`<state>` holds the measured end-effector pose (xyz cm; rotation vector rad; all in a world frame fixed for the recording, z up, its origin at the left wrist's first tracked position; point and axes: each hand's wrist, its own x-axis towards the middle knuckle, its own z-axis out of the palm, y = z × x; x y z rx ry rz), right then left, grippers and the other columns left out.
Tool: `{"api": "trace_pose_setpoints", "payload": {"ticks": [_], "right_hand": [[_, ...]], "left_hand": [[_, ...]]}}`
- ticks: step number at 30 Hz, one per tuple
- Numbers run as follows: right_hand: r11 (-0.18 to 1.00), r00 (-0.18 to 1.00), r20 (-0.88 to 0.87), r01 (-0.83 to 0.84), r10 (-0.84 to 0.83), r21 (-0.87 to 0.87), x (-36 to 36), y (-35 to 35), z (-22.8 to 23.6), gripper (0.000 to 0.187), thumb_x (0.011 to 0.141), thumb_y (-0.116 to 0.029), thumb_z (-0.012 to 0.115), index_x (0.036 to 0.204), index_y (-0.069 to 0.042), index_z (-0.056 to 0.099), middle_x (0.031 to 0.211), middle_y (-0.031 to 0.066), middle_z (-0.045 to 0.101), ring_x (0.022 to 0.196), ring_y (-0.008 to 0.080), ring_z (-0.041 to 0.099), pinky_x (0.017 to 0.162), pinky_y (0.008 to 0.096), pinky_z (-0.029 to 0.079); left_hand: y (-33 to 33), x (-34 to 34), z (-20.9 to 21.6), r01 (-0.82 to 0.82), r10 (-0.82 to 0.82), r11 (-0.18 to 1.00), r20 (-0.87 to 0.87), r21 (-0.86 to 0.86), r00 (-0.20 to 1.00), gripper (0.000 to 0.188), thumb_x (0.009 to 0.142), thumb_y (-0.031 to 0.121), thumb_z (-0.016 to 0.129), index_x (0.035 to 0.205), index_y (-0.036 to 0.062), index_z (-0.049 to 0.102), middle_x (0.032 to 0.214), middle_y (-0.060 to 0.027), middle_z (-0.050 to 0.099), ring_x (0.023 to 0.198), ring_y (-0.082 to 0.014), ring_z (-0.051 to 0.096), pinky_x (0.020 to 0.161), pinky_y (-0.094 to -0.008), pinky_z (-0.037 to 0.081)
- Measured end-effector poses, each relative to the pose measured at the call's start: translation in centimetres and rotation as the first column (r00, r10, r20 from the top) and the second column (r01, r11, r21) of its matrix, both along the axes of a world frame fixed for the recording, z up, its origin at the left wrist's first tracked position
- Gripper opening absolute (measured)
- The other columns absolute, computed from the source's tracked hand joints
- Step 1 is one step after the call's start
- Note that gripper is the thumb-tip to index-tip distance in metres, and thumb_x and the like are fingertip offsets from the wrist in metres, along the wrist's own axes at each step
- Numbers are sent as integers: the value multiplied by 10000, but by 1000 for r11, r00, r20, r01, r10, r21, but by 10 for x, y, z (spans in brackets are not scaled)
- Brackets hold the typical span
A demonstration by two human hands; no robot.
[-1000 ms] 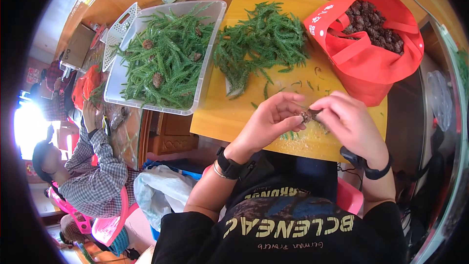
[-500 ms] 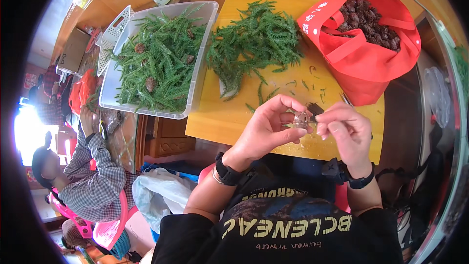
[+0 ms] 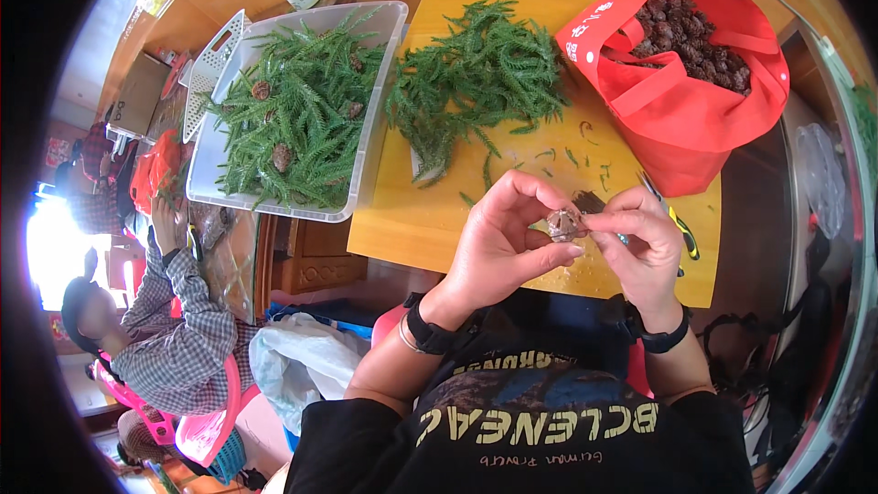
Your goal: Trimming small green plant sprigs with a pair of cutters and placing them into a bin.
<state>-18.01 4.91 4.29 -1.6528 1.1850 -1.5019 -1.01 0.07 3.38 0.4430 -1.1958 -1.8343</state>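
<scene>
My left hand (image 3: pixel 508 238) holds a small brown pine cone (image 3: pixel 562 225) between thumb and fingers, above the near part of the yellow board. Close against the cone's right side, my right hand (image 3: pixel 640 242) is closed in a pinch. What lies in that pinch is too small to make out. Pliers (image 3: pixel 682 230) with yellow and black handles lie just beyond the right hand, partly hidden by it. Behind the cone, a dark brown patch (image 3: pixel 590 202) shows on the board.
Green artificial pine sprigs (image 3: pixel 485 69) lie on the yellow board (image 3: pixel 402 238). To the left, a clear plastic bin (image 3: pixel 361 192) holds more sprigs with several cones. A red bag (image 3: pixel 677 146) of pine cones stands far right. Another person (image 3: pixel 183 329) sits at the left.
My right hand has moved left and closed in against the cone. The pliers behind it show more now. My left hand has barely shifted.
</scene>
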Motion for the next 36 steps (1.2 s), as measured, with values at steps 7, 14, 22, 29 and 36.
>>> {"api": "trace_pose_setpoints", "payload": {"ticks": [7,14,22,29,36], "right_hand": [[999,999,-36,37,-36,27,3,3,7,189,729,78,629,874,-31,683,788,26,521,741,120,487,651,222,369],[995,993,-59,96,-98,-30,6,2,4,184,725,74,638,879,-19,677,778,37,536,727,136,505,623,234,382],[988,983,-131,119,-131,-97,6,2,4,191,715,91,639,875,-8,671,779,49,555,691,158,544,607,249,413],[974,970,-130,190,-206,-127,11,7,7,258,668,106,664,881,-38,685,822,42,509,681,139,517,600,232,403],[982,975,-140,157,-171,-103,7,10,13,250,654,96,682,845,-65,694,784,25,490,667,131,492,586,241,387]], "left_hand": [[1,-1,0,-46,62,989,106,-142,992,425,708,-104,698,1003,39,427,1039,-109,520,939,-141,566,745,-259,549],[0,-2,0,-28,39,991,79,-132,996,427,704,-95,707,998,39,429,1020,-101,517,930,-142,563,746,-262,542],[1,-2,-2,12,-17,993,-48,-118,999,363,753,-15,702,998,34,440,1024,-121,513,931,-173,568,746,-289,532],[0,-4,0,27,-30,999,-78,-41,997,265,834,128,654,988,26,463,1030,-147,537,853,-191,599,728,-307,536],[-3,2,-9,89,-93,995,-130,-38,987,263,827,205,669,952,41,506,969,-184,597,837,-220,608,686,-320,516]]}}
